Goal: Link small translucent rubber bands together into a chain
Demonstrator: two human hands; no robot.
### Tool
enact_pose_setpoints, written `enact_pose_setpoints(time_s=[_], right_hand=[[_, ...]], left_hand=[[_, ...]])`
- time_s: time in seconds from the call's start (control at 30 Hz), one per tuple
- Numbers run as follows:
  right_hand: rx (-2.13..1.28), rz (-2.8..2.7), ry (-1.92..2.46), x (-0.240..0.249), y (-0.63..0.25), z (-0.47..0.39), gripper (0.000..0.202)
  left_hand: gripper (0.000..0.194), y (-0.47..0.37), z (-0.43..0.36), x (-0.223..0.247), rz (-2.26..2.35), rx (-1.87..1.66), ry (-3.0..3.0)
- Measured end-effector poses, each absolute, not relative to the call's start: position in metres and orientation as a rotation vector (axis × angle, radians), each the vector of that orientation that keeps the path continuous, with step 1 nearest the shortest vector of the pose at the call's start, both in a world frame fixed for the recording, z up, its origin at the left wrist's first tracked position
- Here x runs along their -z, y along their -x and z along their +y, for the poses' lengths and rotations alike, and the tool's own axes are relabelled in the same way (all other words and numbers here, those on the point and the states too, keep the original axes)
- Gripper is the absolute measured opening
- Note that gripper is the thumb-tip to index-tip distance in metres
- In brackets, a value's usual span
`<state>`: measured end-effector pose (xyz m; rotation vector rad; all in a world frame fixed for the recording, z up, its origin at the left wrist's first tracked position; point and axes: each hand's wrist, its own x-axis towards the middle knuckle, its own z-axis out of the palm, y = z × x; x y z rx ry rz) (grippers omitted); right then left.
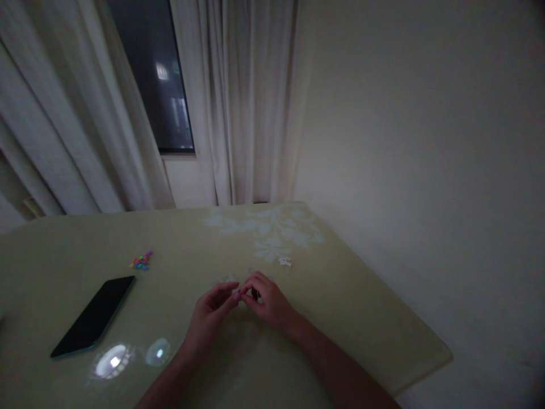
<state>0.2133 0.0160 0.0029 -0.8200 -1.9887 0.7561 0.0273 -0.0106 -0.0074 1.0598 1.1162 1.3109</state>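
Note:
Just above the table (361,341), my two hands meet with their fingertips almost touching. My left hand (208,313) is closed in a pinch between thumb and fingers. From the other side, my right hand (269,301) pinches too, thumb against the index finger. Between the fingertips is a tiny pale thing (237,293), too small and dim to name. Behind the fingers lies something clear or whitish (226,279), partly hidden by my left hand. A few small white pieces (285,261) rest beyond my right hand.
A black-screened tablet or phone (94,317) lies to the left. Behind it sits a small cluster of multicoloured pieces (141,261). The wall (426,170) runs along the table's right side, and curtains (251,102) hang behind the far edge. Lamp reflections shine on the tabletop.

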Motion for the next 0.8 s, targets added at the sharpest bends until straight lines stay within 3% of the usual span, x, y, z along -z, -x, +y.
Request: enact_pose_setpoints(time_s=[0.37, 0.6, 0.8], right_hand=[[-0.998, -1.752, 0.947, -0.0070, -0.2101, 0.0159, 0.018], [-1.054, -1.747, 0.899, -0.0068, -0.2112, 0.0152, 0.013], [-1.091, -1.740, 0.854, -0.0059, -0.2132, 0.0192, 0.013]], left_hand=[[0.047, -0.0283, -0.0155, 0.0015, 1.097, -1.304, -1.123], [0.032, -0.0266, -0.0167, 0.0023, 0.946, -1.239, -1.176], [0.030, -0.0273, -0.0164, 0.0000, 0.944, -1.245, -1.150]])
